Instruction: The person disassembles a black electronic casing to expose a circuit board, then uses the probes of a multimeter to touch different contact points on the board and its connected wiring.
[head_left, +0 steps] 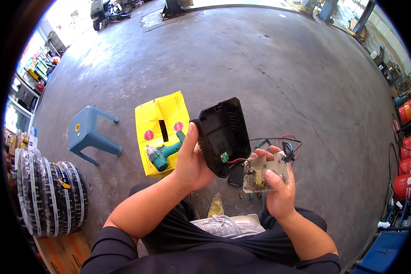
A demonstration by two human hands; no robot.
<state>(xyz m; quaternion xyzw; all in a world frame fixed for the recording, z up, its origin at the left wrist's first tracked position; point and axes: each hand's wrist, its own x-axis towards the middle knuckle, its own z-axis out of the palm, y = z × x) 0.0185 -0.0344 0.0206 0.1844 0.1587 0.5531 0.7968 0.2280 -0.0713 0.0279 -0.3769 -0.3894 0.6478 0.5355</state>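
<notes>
My left hand grips an open black plastic housing, tilted up with its inside showing and a small green board in its lower part. My right hand holds a pale circuit board just right of the housing, thumb on its face. A red wire runs between them, and a black cable loops behind. A teal cordless power tool lies on a yellow cardboard box beyond my left hand. Small dark parts lie below the housing, partly hidden.
A blue plastic stool stands left of the box on the concrete floor. Wrapped tyres rest on a wooden board at lower left. Red drums and a blue cabinet line the right. A vehicle and lift posts are at the back.
</notes>
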